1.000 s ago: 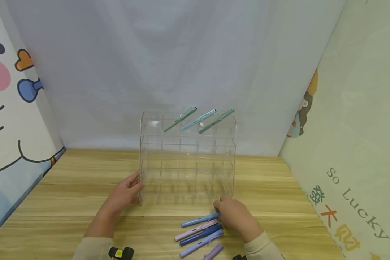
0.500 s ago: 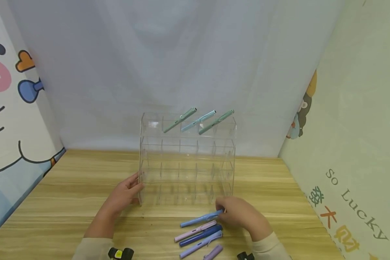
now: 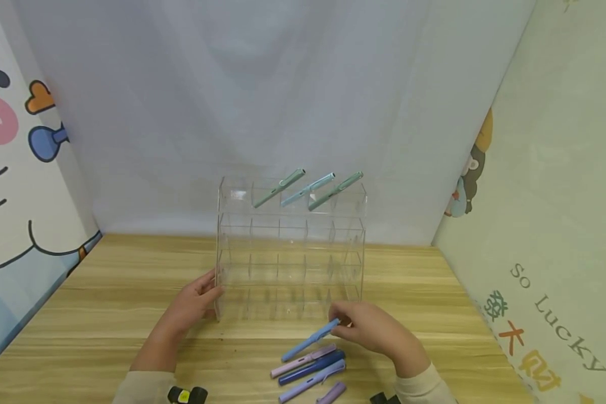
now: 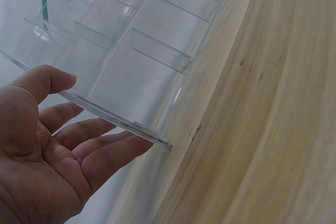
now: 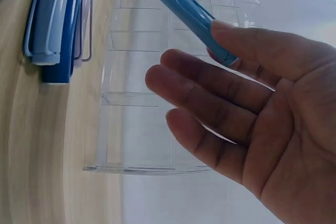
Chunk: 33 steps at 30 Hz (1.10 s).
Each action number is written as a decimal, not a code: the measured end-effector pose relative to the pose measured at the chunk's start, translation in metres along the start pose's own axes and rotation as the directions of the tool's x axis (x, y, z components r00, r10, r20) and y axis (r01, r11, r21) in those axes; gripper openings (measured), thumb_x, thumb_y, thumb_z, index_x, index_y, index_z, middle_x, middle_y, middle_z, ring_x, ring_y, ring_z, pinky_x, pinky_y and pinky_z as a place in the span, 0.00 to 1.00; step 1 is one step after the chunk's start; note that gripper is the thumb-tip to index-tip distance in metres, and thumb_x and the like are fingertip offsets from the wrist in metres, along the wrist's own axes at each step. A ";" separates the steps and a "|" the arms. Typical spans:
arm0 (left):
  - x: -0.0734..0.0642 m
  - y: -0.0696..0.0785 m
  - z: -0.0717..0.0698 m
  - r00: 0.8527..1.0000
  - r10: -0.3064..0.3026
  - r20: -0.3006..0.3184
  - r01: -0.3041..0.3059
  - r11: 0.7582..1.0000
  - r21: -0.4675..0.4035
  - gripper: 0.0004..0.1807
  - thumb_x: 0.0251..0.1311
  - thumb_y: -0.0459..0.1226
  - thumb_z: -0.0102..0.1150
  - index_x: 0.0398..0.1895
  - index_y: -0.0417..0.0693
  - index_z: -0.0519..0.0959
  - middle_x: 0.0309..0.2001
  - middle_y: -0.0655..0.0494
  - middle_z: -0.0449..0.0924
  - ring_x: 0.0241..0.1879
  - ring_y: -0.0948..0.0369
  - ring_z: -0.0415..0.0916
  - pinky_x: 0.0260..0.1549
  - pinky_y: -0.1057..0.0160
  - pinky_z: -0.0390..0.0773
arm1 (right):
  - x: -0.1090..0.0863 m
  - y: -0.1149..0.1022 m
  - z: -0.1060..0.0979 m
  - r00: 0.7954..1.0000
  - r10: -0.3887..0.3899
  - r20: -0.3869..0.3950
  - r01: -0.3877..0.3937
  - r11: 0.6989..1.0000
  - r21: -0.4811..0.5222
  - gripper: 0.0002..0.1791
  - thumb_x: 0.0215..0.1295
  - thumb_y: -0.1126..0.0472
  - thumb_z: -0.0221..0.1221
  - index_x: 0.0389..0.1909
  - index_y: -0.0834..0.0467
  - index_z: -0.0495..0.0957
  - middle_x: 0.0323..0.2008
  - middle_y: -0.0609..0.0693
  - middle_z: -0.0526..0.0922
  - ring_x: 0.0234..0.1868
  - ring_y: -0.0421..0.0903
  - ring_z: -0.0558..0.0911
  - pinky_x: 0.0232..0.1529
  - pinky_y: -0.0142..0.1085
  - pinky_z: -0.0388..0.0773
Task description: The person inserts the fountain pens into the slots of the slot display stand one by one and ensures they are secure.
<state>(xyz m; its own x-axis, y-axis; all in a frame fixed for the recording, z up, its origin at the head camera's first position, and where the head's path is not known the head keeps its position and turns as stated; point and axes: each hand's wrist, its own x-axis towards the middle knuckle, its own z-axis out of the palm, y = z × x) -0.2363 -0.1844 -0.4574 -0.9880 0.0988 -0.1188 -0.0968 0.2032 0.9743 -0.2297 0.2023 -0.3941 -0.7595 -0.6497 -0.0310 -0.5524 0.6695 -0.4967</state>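
Note:
My left hand [image 3: 189, 303] holds the left side panel of a clear pen rack [image 3: 218, 241], thumb in front and fingers behind, as the left wrist view shows. With thumb and index finger my right hand [image 3: 376, 332] pinches a light blue pen [image 3: 309, 341] by its capped end. That pen slants down to the left, its far end low over the tabletop; the other fingers [image 5: 194, 85] are spread apart from it in the right wrist view. On the rack's top tier lean a pale green pen [image 3: 278, 189], a pale blue pen [image 3: 307, 190] and a darker green pen [image 3: 335, 192].
In front of the rack lie a pink pen [image 3: 302, 362], a dark blue pen [image 3: 311, 368], a lavender pen [image 3: 311, 382] and a purple pen [image 3: 331, 393]. The wooden table [image 3: 414, 292] meets a pale curtain [image 3: 182, 112] behind, with printed panels at both sides.
The light blue pen's capped end has been raised off the table by my right hand, so the pen tilts more steeply. My left hand stays at the rack's side.

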 end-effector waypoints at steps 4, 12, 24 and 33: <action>0.001 0.000 0.000 1.000 0.005 -0.001 -0.005 1.000 0.003 0.41 0.70 0.53 0.53 0.79 0.56 0.49 0.76 0.42 0.54 0.70 0.42 0.61 0.54 0.48 0.77 | -0.001 -0.001 -0.002 1.000 -0.010 -0.001 0.010 0.999 0.050 0.03 0.68 0.53 0.61 0.36 0.43 0.76 0.37 0.34 0.83 0.42 0.35 0.83 0.42 0.32 0.80; 0.002 -0.002 0.000 1.000 -0.002 -0.015 0.002 1.000 0.015 0.39 0.70 0.52 0.53 0.79 0.56 0.49 0.75 0.42 0.56 0.70 0.42 0.61 0.53 0.50 0.78 | 0.000 0.000 0.001 0.999 -0.044 -0.019 0.046 0.984 0.173 0.06 0.70 0.49 0.58 0.44 0.44 0.77 0.42 0.37 0.83 0.45 0.37 0.83 0.44 0.32 0.80; 0.002 -0.001 0.000 1.000 0.010 -0.004 -0.010 1.000 -0.006 0.41 0.69 0.53 0.54 0.79 0.55 0.50 0.75 0.42 0.56 0.69 0.42 0.61 0.52 0.50 0.79 | 0.004 0.003 0.006 0.993 -0.089 -0.084 0.112 0.932 0.344 0.09 0.73 0.50 0.56 0.48 0.49 0.75 0.48 0.42 0.85 0.51 0.43 0.84 0.49 0.34 0.79; 0.002 -0.001 -0.001 1.000 0.014 0.004 -0.014 1.000 -0.010 0.40 0.70 0.51 0.53 0.79 0.54 0.49 0.75 0.41 0.55 0.70 0.42 0.60 0.53 0.50 0.79 | 0.002 -0.001 0.003 0.957 -0.072 -0.282 0.159 0.941 0.299 0.15 0.72 0.50 0.56 0.57 0.47 0.73 0.44 0.42 0.84 0.43 0.42 0.84 0.42 0.36 0.81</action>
<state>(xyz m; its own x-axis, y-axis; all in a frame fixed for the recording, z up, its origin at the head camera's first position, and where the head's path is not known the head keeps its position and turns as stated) -0.2382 -0.1851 -0.4588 -0.9887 0.1058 -0.1061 -0.0843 0.1922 0.9777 -0.2297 0.1994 -0.3962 -0.7837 -0.5683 0.2506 -0.5379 0.4193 -0.7314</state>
